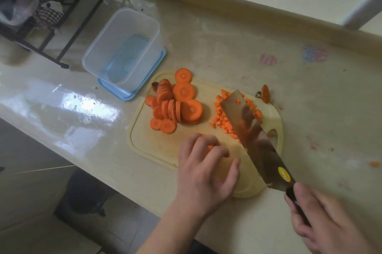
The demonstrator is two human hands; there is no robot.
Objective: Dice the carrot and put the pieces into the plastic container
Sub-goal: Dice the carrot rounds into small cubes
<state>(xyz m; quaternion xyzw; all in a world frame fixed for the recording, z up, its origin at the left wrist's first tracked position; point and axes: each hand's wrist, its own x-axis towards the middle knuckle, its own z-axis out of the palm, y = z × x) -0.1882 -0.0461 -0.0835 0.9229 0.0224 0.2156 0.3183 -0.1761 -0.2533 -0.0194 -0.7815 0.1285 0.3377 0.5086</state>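
Mid-dicing, by the look of it: plenty of rounds (pixel 175 104) stacked at 10 o'clock on the board (pixel 148 142), a heap of dice (pixel 223 121) at 1 o'clock, partly hidden behind the cleaver (pixel 254 140). Left hand (pixel 206 171) at 6 o'clock on the board, fingers curled down over a few small orange bits, barely visible between the knuckles; whether pinching or merely pressing, cannot tell. Right hand (pixel 322 218) at 4 o'clock, off the board's corner, grip closed round the dark handle, blade raised and slanting up toward 11 o'clock, its flat side to the camera, edge clear of the wood. Carrot under the left fingers just beside the blade's lower edge, well apart from the right grip itself. Container (pixel 124 46) upright on its blue lid at 10 o'clock beyond the board, nothing orange inside yet. Stub end (pixel 265 93) off the board at 1 o'clock on the desk (pixel 227 46). Next move, probably: blade brought down across the held bits with knuckles tucked back, then more rounds drawn over from the stack; transfer to the container much later, judging by the uncut pile.
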